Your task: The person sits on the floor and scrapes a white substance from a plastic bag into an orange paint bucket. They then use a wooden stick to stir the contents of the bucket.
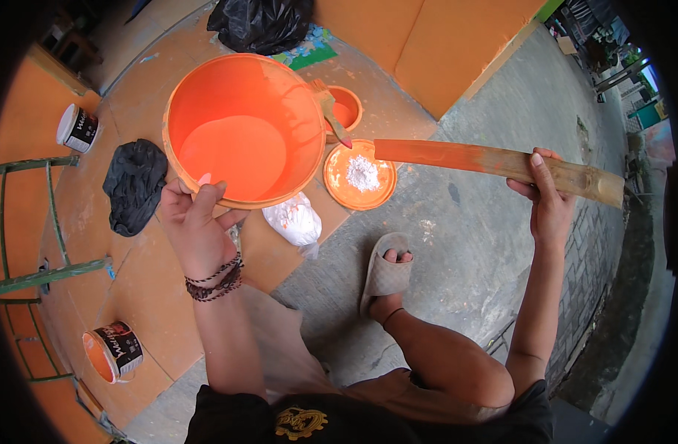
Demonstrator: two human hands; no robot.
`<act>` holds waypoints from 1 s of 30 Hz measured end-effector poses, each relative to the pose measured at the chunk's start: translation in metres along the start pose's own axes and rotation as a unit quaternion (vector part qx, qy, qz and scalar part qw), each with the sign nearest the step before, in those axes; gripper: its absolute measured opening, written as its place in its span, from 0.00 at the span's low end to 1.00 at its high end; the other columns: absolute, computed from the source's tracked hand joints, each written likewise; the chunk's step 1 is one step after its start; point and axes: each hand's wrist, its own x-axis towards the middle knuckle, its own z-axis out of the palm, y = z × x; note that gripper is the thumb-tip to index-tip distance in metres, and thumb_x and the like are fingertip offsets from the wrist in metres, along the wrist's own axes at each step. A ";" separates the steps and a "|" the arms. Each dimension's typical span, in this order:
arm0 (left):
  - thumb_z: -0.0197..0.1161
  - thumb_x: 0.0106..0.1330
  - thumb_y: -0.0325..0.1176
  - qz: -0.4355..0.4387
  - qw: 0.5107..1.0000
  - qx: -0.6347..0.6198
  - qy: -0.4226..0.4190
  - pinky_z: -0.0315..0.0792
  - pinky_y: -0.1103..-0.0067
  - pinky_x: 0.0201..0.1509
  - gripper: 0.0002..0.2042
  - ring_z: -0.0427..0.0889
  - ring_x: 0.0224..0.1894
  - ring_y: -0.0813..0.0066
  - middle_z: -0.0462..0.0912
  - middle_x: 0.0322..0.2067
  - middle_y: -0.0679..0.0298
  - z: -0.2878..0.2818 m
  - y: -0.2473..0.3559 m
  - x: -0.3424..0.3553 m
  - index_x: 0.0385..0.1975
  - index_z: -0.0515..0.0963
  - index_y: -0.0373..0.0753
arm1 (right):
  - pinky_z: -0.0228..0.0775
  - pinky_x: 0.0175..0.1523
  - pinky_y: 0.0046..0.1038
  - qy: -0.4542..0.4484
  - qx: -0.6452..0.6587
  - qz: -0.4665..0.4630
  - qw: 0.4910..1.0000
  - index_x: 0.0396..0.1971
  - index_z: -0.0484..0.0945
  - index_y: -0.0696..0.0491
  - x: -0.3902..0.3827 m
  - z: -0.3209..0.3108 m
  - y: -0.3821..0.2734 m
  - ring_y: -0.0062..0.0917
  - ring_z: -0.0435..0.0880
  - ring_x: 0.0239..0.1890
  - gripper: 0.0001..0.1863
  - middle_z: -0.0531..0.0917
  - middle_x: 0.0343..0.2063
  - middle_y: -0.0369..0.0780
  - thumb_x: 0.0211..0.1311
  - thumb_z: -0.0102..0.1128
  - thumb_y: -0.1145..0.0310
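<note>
A person looks down at their own two hands over a floor of orange tiles and grey concrete. The left hand [198,214] grips the near rim of a large orange bucket [206,96], thumb over the edge; the bucket, left of centre, has its mouth turned toward the viewer and holds a pool of bright orange paint [235,152]. The right hand [547,185], well off to the right, is closed around the bare end of a long flat wooden slat [457,155], whose orange-coated end points left toward the bucket, apart from it. Between slat and bucket, a paintbrush [331,115] sits at the bucket's right edge, beside a small orange tub [359,111]. Below it, partly under the slat's tip, lies a round orange lid [340,194] bearing a heap of white powder [362,173]. A clear bag of white material [294,220] crowds the bucket's near side, and a crumpled black bag [137,185] lies to its left. Farther left are a white tub [69,126], a green metal frame [58,214] and a tipped paint can [124,348], orange inside. A full black plastic bag [261,26] sits beyond the bucket. A sandalled foot [387,274] rests on the concrete below the lid.
</note>
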 end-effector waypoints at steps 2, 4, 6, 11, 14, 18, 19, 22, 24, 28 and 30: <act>0.53 0.61 0.21 0.000 1.000 -0.006 0.004 0.84 0.75 0.26 0.07 0.82 0.35 0.73 0.78 0.36 0.57 -0.001 -0.001 0.001 0.37 0.67 0.34 | 0.83 0.33 0.26 -0.005 -0.020 -0.015 1.000 0.42 0.74 0.64 -0.002 0.004 -0.004 0.30 0.84 0.32 0.17 0.79 0.33 0.47 0.59 0.61 0.66; 0.53 0.61 0.21 0.001 1.000 -0.001 0.010 0.83 0.76 0.25 0.06 0.82 0.34 0.73 0.79 0.36 0.57 0.000 -0.002 0.003 0.37 0.67 0.34 | 0.83 0.33 0.26 -0.013 -0.026 -0.020 0.999 0.41 0.75 0.64 -0.005 0.009 -0.011 0.31 0.84 0.32 0.16 0.79 0.33 0.47 0.59 0.61 0.67; 0.53 0.61 0.21 0.003 1.000 0.004 0.013 0.83 0.76 0.25 0.06 0.82 0.34 0.73 0.79 0.36 0.57 -0.002 -0.001 0.004 0.37 0.67 0.34 | 0.83 0.33 0.26 -0.025 -0.028 -0.024 0.999 0.41 0.75 0.63 -0.007 0.012 -0.012 0.30 0.84 0.32 0.15 0.79 0.34 0.46 0.60 0.61 0.67; 0.53 0.60 0.20 0.001 1.000 0.007 0.013 0.83 0.76 0.25 0.07 0.82 0.34 0.73 0.79 0.36 0.57 -0.005 -0.001 0.007 0.37 0.67 0.34 | 0.84 0.32 0.26 -0.039 -0.023 -0.040 0.998 0.42 0.75 0.61 -0.007 0.019 -0.013 0.30 0.84 0.32 0.14 0.78 0.35 0.44 0.61 0.60 0.69; 0.54 0.60 0.19 0.001 1.000 0.006 0.009 0.83 0.76 0.26 0.07 0.83 0.33 0.72 0.79 0.36 0.57 -0.004 0.000 0.007 0.37 0.67 0.34 | 0.84 0.32 0.26 -0.037 -0.019 -0.044 0.998 0.42 0.75 0.61 -0.009 0.022 -0.016 0.30 0.84 0.32 0.13 0.78 0.36 0.44 0.61 0.59 0.69; 0.53 0.60 0.19 0.002 1.000 0.009 0.008 0.83 0.76 0.26 0.08 0.83 0.33 0.72 0.79 0.36 0.57 -0.005 0.000 0.008 0.37 0.67 0.33 | 0.84 0.32 0.26 -0.033 -0.030 -0.054 0.998 0.42 0.75 0.62 -0.011 0.025 -0.018 0.30 0.84 0.33 0.13 0.78 0.36 0.44 0.61 0.59 0.70; 0.53 0.60 0.19 0.002 1.000 0.009 0.007 0.83 0.77 0.26 0.08 0.83 0.33 0.72 0.79 0.36 0.57 -0.006 0.000 0.009 0.38 0.67 0.33 | 0.84 0.32 0.26 -0.033 -0.030 -0.055 0.997 0.42 0.75 0.62 -0.011 0.026 -0.019 0.30 0.84 0.32 0.13 0.78 0.36 0.44 0.61 0.59 0.70; 0.53 0.60 0.19 0.002 1.000 0.007 0.005 0.83 0.77 0.25 0.08 0.83 0.33 0.72 0.79 0.36 0.57 -0.008 0.000 0.010 0.38 0.67 0.33 | 0.84 0.32 0.26 -0.033 -0.034 -0.058 0.997 0.42 0.75 0.62 -0.012 0.027 -0.021 0.30 0.84 0.32 0.13 0.78 0.36 0.44 0.61 0.59 0.70; 0.54 0.60 0.19 0.001 1.000 0.006 0.005 0.83 0.78 0.25 0.08 0.83 0.33 0.73 0.79 0.37 0.57 -0.008 -0.001 0.011 0.38 0.68 0.34 | 0.84 0.32 0.27 -0.032 -0.031 -0.057 0.997 0.41 0.75 0.62 -0.013 0.027 -0.022 0.31 0.84 0.33 0.13 0.79 0.36 0.45 0.60 0.60 0.70; 0.55 0.59 0.18 0.000 1.000 0.010 0.003 0.83 0.78 0.24 0.09 0.83 0.32 0.73 0.79 0.37 0.58 -0.010 0.000 0.012 0.37 0.68 0.34 | 0.84 0.34 0.29 -0.033 -0.023 -0.057 0.998 0.40 0.76 0.63 -0.015 0.027 -0.024 0.32 0.84 0.35 0.14 0.79 0.35 0.46 0.58 0.63 0.69; 0.56 0.58 0.18 -0.001 1.000 0.008 0.002 0.82 0.79 0.24 0.09 0.83 0.32 0.73 0.79 0.36 0.58 -0.010 -0.001 0.013 0.37 0.68 0.34 | 0.84 0.33 0.29 -0.032 -0.026 -0.060 0.997 0.40 0.76 0.63 -0.016 0.027 -0.024 0.32 0.84 0.34 0.14 0.79 0.35 0.46 0.58 0.63 0.70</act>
